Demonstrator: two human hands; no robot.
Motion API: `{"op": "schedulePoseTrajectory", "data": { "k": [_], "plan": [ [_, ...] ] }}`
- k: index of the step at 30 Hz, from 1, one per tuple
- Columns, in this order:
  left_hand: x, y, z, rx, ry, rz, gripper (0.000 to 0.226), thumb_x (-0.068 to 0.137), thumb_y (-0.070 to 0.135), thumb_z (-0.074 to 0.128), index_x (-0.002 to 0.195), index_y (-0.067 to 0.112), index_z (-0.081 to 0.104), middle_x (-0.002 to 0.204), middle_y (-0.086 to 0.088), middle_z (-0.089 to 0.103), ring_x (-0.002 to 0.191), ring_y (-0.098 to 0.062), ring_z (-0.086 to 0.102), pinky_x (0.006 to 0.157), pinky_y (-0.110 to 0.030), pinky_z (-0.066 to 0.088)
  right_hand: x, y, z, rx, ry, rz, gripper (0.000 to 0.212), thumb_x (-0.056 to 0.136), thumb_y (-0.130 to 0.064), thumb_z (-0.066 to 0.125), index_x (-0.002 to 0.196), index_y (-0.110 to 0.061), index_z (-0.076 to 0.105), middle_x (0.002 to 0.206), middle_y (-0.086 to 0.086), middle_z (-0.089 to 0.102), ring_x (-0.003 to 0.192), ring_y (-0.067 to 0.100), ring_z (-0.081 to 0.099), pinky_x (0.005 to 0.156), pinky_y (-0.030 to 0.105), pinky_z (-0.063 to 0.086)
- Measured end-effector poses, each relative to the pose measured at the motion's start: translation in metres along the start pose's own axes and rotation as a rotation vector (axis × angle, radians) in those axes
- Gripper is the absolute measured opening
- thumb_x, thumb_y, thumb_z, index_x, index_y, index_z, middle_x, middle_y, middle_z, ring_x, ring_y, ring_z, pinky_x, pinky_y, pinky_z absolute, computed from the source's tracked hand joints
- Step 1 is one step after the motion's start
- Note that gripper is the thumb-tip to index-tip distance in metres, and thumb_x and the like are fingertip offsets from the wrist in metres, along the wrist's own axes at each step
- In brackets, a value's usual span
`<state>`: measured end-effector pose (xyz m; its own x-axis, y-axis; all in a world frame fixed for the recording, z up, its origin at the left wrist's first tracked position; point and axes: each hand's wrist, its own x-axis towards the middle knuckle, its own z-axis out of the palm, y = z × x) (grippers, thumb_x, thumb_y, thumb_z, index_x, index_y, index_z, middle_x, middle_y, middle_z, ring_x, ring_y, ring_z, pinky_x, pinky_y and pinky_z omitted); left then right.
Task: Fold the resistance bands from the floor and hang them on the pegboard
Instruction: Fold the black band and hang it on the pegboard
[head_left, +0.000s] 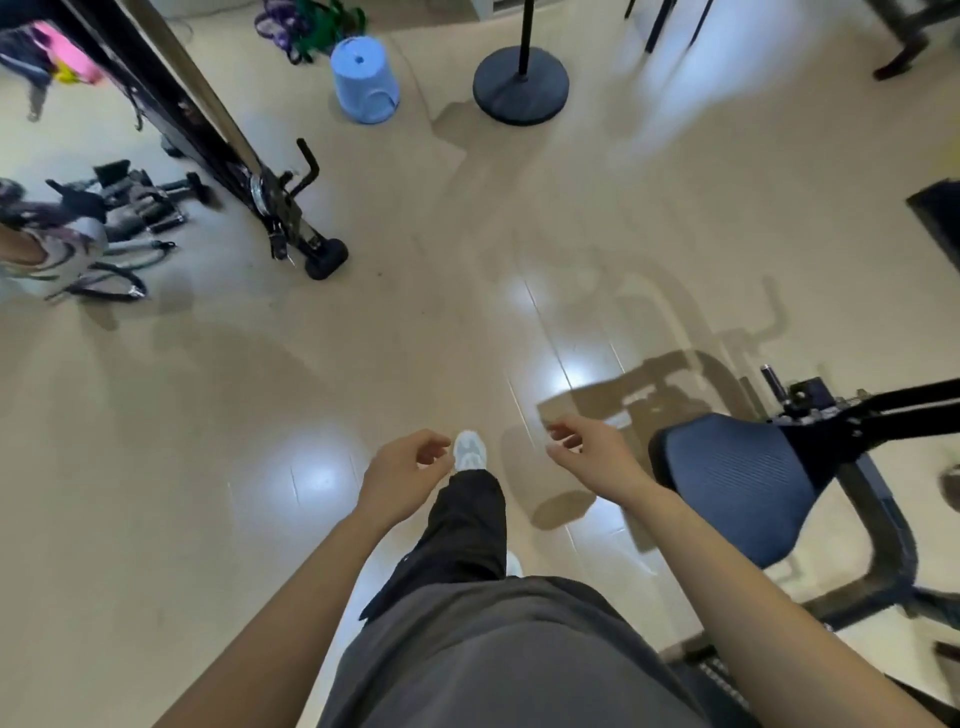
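The resistance bands (306, 26), a purple and green heap, are seen on the floor (208, 415) at eleven o'clock, beside a blue stool (363, 78), well apart from both hands. The left hand (402, 478) and right hand (592, 457) are held loosely curled, gripping nothing.

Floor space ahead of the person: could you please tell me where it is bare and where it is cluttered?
Bare: the wide glossy beige floor between the black exercise-machine frame, the round black stand base and the blue mesh seat. Crowded: the dark dumbbells and handles at left, and the purple and green bands behind the pale blue plastic stool.
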<state>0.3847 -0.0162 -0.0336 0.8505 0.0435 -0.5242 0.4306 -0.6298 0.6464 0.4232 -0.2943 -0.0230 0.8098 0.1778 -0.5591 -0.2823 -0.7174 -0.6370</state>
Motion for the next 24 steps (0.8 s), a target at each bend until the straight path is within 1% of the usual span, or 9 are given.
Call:
{"op": "schedulePoseTrajectory", "data": {
  "k": [5, 8, 10, 14, 17, 19, 22, 24],
  "plan": [
    [0.092, 0.035, -0.035, 0.030, -0.084, 0.054, 0.022, 0.094, 0.034, 0.065, 0.115, 0.031, 0.070, 0.098, 0.020, 0.068, 0.092, 0.000, 0.065, 0.091, -0.031, 0.055, 0.060, -0.043, -0.042, -0.093, 0.008, 0.047, 0.036, 0.094, -0.028, 0.063, 0.129, -0.021, 0.060, 0.113, -0.005, 0.064, 0.102, 0.013, 0.060, 0.090, 0.029, 0.050],
    [0.142, 0.057, -0.064, 0.097, -0.132, 0.117, 0.022, 0.094, 0.036, 0.065, 0.115, 0.031, 0.070, 0.102, 0.019, 0.070, 0.095, -0.004, 0.066, 0.089, -0.033, 0.055, 0.104, -0.067, -0.063, -0.127, -0.006, 0.068, 0.035, 0.093, -0.029, 0.063, 0.127, -0.024, 0.061, 0.109, -0.008, 0.064, 0.103, 0.013, 0.061, 0.093, 0.031, 0.051],
    [0.173, 0.072, -0.085, 0.148, -0.148, 0.146, 0.023, 0.094, 0.038, 0.064, 0.116, 0.033, 0.068, 0.106, 0.019, 0.070, 0.097, -0.004, 0.066, 0.087, -0.032, 0.054, 0.135, -0.086, -0.077, -0.144, -0.005, 0.071, 0.036, 0.091, -0.030, 0.063, 0.127, -0.025, 0.062, 0.110, -0.010, 0.065, 0.102, 0.011, 0.061, 0.095, 0.033, 0.051],
    [0.232, 0.100, -0.122, 0.170, -0.149, 0.175, 0.026, 0.095, 0.040, 0.063, 0.120, 0.031, 0.068, 0.109, 0.018, 0.069, 0.098, -0.004, 0.065, 0.087, -0.031, 0.055, 0.195, -0.119, -0.100, -0.147, 0.001, 0.058, 0.035, 0.093, -0.030, 0.064, 0.127, -0.026, 0.061, 0.113, -0.010, 0.064, 0.102, 0.010, 0.059, 0.090, 0.026, 0.047],
    [0.276, 0.116, -0.145, 0.201, -0.167, 0.200, 0.027, 0.094, 0.041, 0.064, 0.119, 0.031, 0.069, 0.106, 0.018, 0.068, 0.097, -0.004, 0.065, 0.088, -0.033, 0.055, 0.244, -0.139, -0.117, -0.130, 0.000, 0.039, 0.035, 0.092, -0.030, 0.065, 0.127, -0.026, 0.061, 0.113, -0.009, 0.064, 0.103, 0.011, 0.059, 0.088, 0.024, 0.044],
    [0.317, 0.127, -0.163, 0.226, -0.186, 0.190, 0.027, 0.094, 0.040, 0.064, 0.119, 0.031, 0.069, 0.106, 0.017, 0.069, 0.097, -0.005, 0.064, 0.089, -0.033, 0.055, 0.288, -0.153, -0.131, -0.119, -0.008, 0.020, 0.035, 0.092, -0.029, 0.065, 0.127, -0.025, 0.061, 0.115, -0.008, 0.064, 0.104, 0.012, 0.060, 0.089, 0.024, 0.045],
    [0.376, 0.149, -0.193, 0.284, -0.189, 0.164, 0.031, 0.095, 0.041, 0.063, 0.124, 0.030, 0.067, 0.114, 0.015, 0.069, 0.101, -0.006, 0.062, 0.090, -0.030, 0.053, 0.357, -0.174, -0.154, -0.136, -0.020, -0.026, 0.036, 0.093, -0.028, 0.064, 0.128, -0.026, 0.060, 0.118, -0.006, 0.065, 0.105, 0.011, 0.060, 0.089, 0.023, 0.044],
    [0.411, 0.165, -0.213, 0.309, -0.181, 0.138, 0.033, 0.096, 0.041, 0.062, 0.127, 0.030, 0.064, 0.118, 0.015, 0.068, 0.104, -0.006, 0.061, 0.092, -0.029, 0.052, 0.399, -0.192, -0.169, -0.177, -0.050, -0.057, 0.036, 0.094, -0.028, 0.063, 0.130, -0.025, 0.059, 0.123, -0.006, 0.064, 0.108, 0.012, 0.059, 0.092, 0.023, 0.044]
  ]
}}
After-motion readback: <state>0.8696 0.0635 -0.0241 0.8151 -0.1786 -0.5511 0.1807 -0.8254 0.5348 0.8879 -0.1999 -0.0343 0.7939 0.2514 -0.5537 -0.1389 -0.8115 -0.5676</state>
